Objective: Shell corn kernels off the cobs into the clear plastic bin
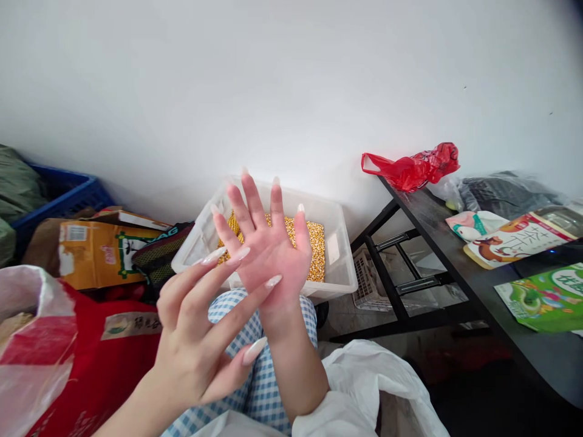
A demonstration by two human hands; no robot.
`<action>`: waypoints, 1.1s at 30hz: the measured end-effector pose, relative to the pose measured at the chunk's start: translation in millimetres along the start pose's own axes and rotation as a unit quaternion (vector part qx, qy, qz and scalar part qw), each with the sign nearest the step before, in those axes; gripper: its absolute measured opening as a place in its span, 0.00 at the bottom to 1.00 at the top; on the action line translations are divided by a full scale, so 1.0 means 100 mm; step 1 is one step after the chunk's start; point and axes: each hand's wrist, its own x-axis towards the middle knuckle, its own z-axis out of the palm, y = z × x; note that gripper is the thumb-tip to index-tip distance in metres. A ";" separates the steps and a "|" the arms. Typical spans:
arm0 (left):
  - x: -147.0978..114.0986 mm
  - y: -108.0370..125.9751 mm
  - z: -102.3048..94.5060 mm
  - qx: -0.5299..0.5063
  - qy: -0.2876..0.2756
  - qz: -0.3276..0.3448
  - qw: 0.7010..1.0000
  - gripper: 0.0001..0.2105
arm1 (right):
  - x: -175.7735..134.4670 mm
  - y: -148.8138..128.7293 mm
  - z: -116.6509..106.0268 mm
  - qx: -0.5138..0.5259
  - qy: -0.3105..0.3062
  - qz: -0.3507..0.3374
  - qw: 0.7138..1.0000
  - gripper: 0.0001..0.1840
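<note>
My right hand (273, 255) is held up, palm facing me, fingers spread and nothing in it. In front of it my left hand (204, 321) shows its back, fingers apart and also holding nothing. The left fingertips overlap the lower right palm; whether they touch it I cannot tell. Both hands have long pale nails. Behind the right hand stands a clear plastic bin (339, 243) with yellow corn kernels (316, 243) in it, partly hidden by the hands.
A red and white bag (109, 358), a yellow carton (95, 255) and a blue crate (86, 188) stand at left. At right, a black table (455, 255) holds a red plastic bag (414, 170) and a green packet (546, 297). White plastic (378, 376) lies near my right forearm.
</note>
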 end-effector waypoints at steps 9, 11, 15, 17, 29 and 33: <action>-0.01 0.01 0.01 0.010 -0.021 -0.016 1.000 0.21 | -0.02 -0.01 0.06 -0.010 0.029 0.004 1.000 0.27; -0.02 0.01 0.00 0.011 -0.010 -0.022 1.000 0.21 | -0.02 -0.01 0.06 -0.010 0.030 0.006 0.999 0.27; -0.03 0.02 -0.01 0.002 -0.010 -0.037 0.999 0.19 | -0.01 -0.01 0.02 -0.013 0.017 0.003 1.000 0.27; -0.03 0.03 -0.01 0.000 -0.013 -0.032 0.999 0.19 | 0.00 -0.01 0.00 -0.014 0.007 -0.001 1.000 0.27; -0.03 0.02 0.02 0.003 -0.020 -0.027 0.999 0.19 | -0.02 0.00 0.04 -0.014 0.024 -0.001 1.000 0.26; -0.03 0.02 0.02 0.003 -0.026 -0.025 0.999 0.19 | -0.02 0.00 0.07 -0.022 0.044 0.004 0.999 0.27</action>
